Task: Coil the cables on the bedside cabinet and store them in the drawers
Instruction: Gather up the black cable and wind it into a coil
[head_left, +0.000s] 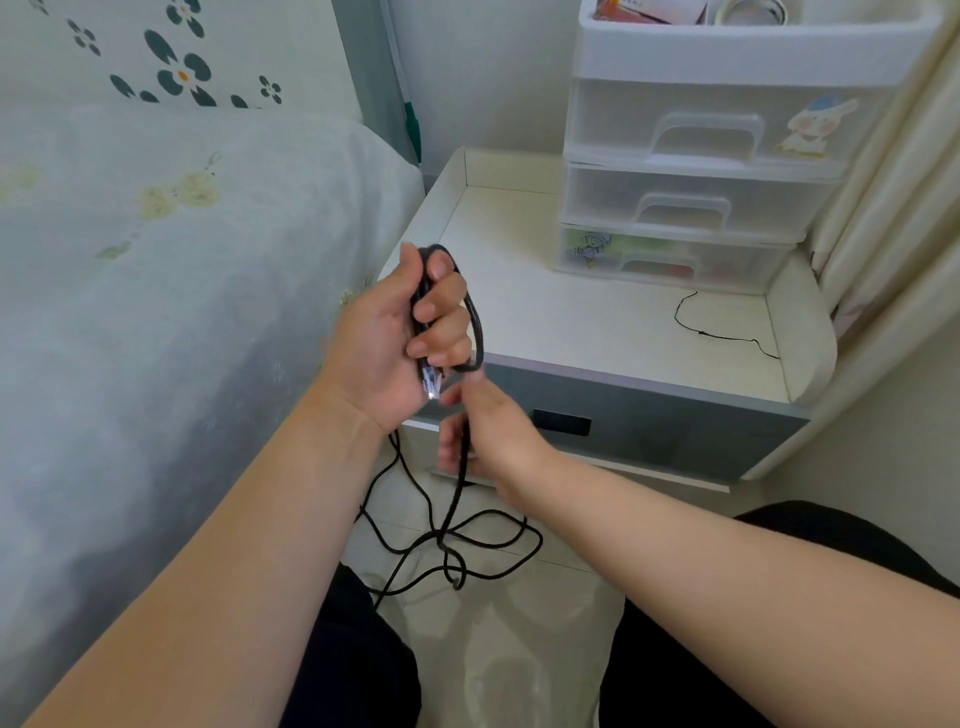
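Observation:
My left hand (400, 338) grips a few loops of a black cable (475, 322) in front of the bedside cabinet (597, 332); a clear plug end pokes out below the palm. Just under it, my right hand (483, 436) holds the same cable where it runs down. The loose length (467, 540) lies tangled on the tiled floor between my knees. A second, thin black cable (722, 335) lies on the cabinet top at the right. A translucent drawer unit (691, 171) with three shut drawers stands at the back of the cabinet.
A bed with a pale floral cover (156, 312) fills the left side. The cabinet's own grey drawer (623, 421) is shut. A curtain (883, 182) hangs at the right. An open tray on top of the drawer unit (727, 21) holds small items.

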